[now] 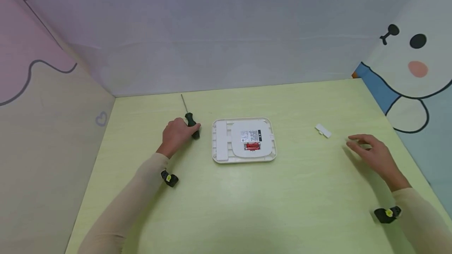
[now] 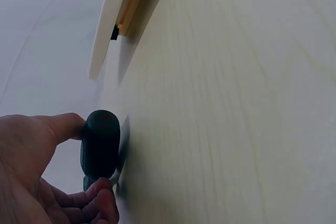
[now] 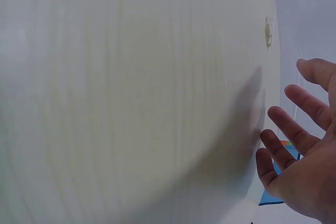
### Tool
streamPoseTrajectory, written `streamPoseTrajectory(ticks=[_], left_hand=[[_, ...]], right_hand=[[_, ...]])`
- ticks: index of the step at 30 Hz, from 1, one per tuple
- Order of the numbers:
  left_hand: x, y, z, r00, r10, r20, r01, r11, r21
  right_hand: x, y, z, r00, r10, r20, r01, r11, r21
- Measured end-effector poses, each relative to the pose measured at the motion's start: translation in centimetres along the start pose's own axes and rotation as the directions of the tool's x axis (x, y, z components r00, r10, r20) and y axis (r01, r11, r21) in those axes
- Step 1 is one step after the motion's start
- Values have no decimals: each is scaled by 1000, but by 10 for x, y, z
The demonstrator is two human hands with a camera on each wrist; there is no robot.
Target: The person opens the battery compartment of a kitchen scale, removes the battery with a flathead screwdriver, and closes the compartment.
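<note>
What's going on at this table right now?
A person's left hand holds a screwdriver by its dark handle, beside a white device. The device lies on the table with red batteries exposed in its compartment. A small white piece lies apart, to its right. The right hand is near that piece, holding nothing.

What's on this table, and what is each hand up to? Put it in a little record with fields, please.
Left hand: holds a dark screwdriver by its handle, shaft pointing away from the person
Right hand: empty, fingers apart
White device: between the hands, printed label facing up
Red batteries: exposed in the device
Small white piece: apart from the device, near the right hand
Table: pale, wood-grained
</note>
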State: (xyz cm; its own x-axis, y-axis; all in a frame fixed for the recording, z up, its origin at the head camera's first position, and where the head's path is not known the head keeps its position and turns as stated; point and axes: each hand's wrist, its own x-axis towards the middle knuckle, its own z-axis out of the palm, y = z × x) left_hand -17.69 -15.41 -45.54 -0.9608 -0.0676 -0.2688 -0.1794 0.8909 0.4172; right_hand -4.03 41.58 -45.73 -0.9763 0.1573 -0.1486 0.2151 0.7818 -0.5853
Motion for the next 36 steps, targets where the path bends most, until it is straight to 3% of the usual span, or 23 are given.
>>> streamPoseTrajectory(ticks=[8, 14, 25, 36], left_hand=[[-3, -2, -4, 1000, 27, -2, -27, 999, -34], [-5, -7, -2, 997, 64, -41, -66, 996, -65], [-7, -19, -5, 973, 205, -101, -216, 971, -107], [-7, -27, -9, 962, 260, -84, -269, 954, -130]], right_hand=[[0, 0, -1, 1000, -2, 9, 2, 1000, 2], [1, 1, 0, 1000, -6, -1, 6, 1000, -8], [1, 3, 0, 1000, -9, -7, 9, 1000, -16], [0, 1, 1, 1000, -15, 8, 15, 1000, -6]])
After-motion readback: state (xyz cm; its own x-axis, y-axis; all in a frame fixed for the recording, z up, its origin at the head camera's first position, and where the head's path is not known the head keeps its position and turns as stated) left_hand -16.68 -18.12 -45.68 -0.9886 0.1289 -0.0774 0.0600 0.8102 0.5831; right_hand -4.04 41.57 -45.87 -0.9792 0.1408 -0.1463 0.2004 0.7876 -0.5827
